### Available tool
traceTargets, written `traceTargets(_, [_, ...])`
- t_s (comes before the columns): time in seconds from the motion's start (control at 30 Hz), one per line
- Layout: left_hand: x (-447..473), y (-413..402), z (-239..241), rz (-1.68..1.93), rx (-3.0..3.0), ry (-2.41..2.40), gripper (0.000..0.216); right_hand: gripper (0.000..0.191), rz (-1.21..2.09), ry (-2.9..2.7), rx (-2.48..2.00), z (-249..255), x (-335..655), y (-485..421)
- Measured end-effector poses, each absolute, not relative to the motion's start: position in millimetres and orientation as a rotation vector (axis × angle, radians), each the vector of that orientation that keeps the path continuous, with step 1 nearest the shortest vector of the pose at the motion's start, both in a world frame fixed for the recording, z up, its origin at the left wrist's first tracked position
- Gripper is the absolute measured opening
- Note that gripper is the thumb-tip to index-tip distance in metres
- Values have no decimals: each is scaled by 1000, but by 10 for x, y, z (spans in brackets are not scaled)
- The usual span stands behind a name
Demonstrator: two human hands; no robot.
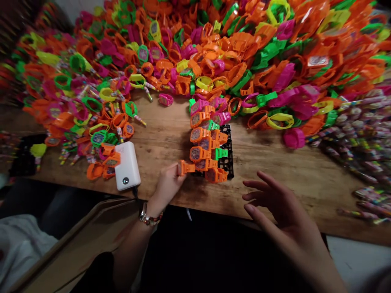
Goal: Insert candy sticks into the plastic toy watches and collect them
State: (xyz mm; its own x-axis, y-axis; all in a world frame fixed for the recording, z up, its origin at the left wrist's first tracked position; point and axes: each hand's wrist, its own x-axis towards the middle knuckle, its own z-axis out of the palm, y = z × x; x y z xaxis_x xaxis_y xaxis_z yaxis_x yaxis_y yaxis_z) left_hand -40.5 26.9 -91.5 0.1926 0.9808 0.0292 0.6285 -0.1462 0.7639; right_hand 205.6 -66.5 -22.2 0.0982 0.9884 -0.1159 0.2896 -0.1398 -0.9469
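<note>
My left hand [167,184] is closed on the strap end of an orange toy watch [195,166] at the near end of a black grid tray [228,156]. The tray lies on the wooden table [275,162] and carries rows of orange, pink and green toy watches [205,134]. My right hand [275,207] hovers to the right of the tray, over the table's front edge, fingers stretched out and apart, holding nothing. A beaded bracelet [149,219] is on my left wrist.
A huge heap of loose orange, pink, green and yellow toy watches [232,53] rings the back and sides of the table. A white box-like device [127,166] lies left of my hand. Striped sticks [360,134] pile at the right. A cardboard box [76,244] stands below the table edge.
</note>
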Motion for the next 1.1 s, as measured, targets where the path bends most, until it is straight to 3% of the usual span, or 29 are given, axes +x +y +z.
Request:
traceTargets(0.53, [-508, 365, -809, 649, 2250, 1159, 20, 50, 956, -1171, -1660, -312, 2242, -645])
traceTargets(0.9, [-386, 460, -837, 616, 2239, 1248, 27, 51, 934, -1183, -1656, -395, 2268, -635])
traceTargets(1.1, [-418, 518, -851, 706, 2154, 1283, 24, 43, 961, -1215, -1607, -549, 2394, -594])
